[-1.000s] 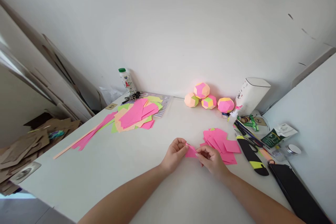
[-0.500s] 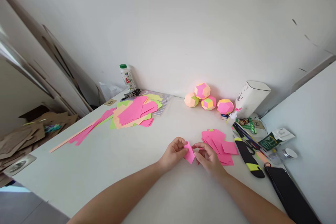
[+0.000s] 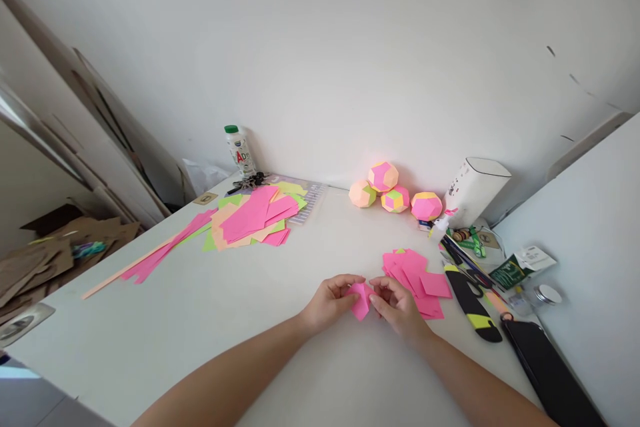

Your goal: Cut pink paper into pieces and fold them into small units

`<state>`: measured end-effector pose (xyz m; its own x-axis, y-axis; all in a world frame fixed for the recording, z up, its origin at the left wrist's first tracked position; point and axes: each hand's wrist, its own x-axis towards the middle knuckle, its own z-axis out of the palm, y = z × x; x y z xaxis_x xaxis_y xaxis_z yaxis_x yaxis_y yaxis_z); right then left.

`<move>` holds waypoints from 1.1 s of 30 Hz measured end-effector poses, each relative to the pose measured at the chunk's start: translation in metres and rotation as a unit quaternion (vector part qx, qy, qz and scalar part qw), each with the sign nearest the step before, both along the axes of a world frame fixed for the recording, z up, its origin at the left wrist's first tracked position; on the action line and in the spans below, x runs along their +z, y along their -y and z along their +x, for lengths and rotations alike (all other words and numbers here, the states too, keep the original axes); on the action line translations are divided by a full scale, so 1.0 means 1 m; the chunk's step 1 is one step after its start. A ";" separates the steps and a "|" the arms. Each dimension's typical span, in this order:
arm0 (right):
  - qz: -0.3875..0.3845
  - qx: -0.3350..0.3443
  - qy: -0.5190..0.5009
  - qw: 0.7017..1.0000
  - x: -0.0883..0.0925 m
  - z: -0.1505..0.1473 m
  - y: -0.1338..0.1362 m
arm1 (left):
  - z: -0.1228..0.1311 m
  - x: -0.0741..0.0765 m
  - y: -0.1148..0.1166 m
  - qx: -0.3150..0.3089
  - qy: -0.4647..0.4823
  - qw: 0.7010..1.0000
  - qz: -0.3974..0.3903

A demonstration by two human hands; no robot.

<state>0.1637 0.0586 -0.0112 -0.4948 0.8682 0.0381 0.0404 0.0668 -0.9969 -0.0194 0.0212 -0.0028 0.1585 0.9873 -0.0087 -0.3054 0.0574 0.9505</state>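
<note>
Near the front middle of the white counter (image 3: 225,320), a small pink paper (image 3: 361,301) is pinched between two bare hands. It lies directly between them, with the left hand (image 3: 327,303) touching its left edge and the right hand (image 3: 400,308) touching its right edge, so both are equally close to it. The paper appears folded, and its longer side seems to run away from the person, tilted a little to the left. It cannot be told whether it is raised just off the counter or touching it. The left fingers (image 3: 351,279) are curled closed over the upper left corner. The right fingers (image 3: 382,283) are bent closed on the opposite edge. Just beside the right hand, a loose pile of pink squares (image 3: 415,270) is spread out. A black and yellow cutter (image 3: 473,307) is seen further right.
</note>
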 end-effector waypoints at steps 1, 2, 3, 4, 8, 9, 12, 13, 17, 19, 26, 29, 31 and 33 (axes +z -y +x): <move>0.006 0.002 0.001 1.000 0.001 0.000 0.000 | -0.001 -0.002 0.000 -0.006 -0.002 1.000 0.001; 0.014 0.004 0.001 1.000 0.002 0.000 0.001 | -0.001 -0.004 0.000 -0.012 -0.006 1.000 0.002; 0.023 0.005 0.000 1.000 0.003 0.000 0.001 | -0.001 -0.005 0.000 -0.018 -0.011 1.000 0.002; 0.029 0.006 -0.001 1.000 0.004 0.000 0.001 | -0.002 -0.007 0.000 -0.021 -0.014 1.000 0.000; 0.035 0.008 0.000 0.999 0.005 -0.001 0.002 | -0.002 -0.008 0.001 -0.029 -0.013 0.999 -0.012; 0.036 0.008 0.003 0.999 0.005 -0.002 0.001 | -0.001 -0.008 0.001 -0.031 -0.013 0.999 -0.014; 0.050 -0.003 0.020 0.999 0.003 -0.002 0.001 | 0.000 -0.006 0.001 -0.033 -0.015 0.999 -0.016; 0.054 -0.007 0.026 0.998 0.003 -0.002 0.002 | 0.001 -0.006 0.002 -0.031 -0.016 0.999 -0.018; 0.064 -0.010 0.032 0.997 0.006 -0.004 0.002 | 0.001 -0.005 0.002 -0.018 -0.015 0.999 -0.024; 0.064 -0.009 0.031 0.997 0.008 -0.004 0.003 | 0.002 -0.006 0.002 -0.017 -0.013 0.999 -0.028; 0.067 -0.016 0.028 0.997 0.006 -0.004 0.004 | 0.002 -0.006 0.002 -0.011 -0.040 0.998 -0.039; 0.071 -0.017 0.036 0.997 0.005 -0.004 0.004 | 0.001 -0.009 0.002 -0.015 -0.032 0.999 -0.033; 0.072 -0.018 0.034 0.997 0.005 -0.005 0.004 | 0.000 -0.010 0.002 -0.017 -0.028 0.999 -0.030; 0.073 -0.018 0.031 0.997 0.006 -0.005 0.004 | 0.000 -0.011 0.002 -0.019 -0.026 0.999 -0.029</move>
<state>0.1583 0.0541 -0.0052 -0.4693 0.8727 0.1346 0.1072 0.2076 -0.9723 -0.0196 0.0196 -0.0134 0.1929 0.9783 -0.0758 -0.2518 0.1241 0.9598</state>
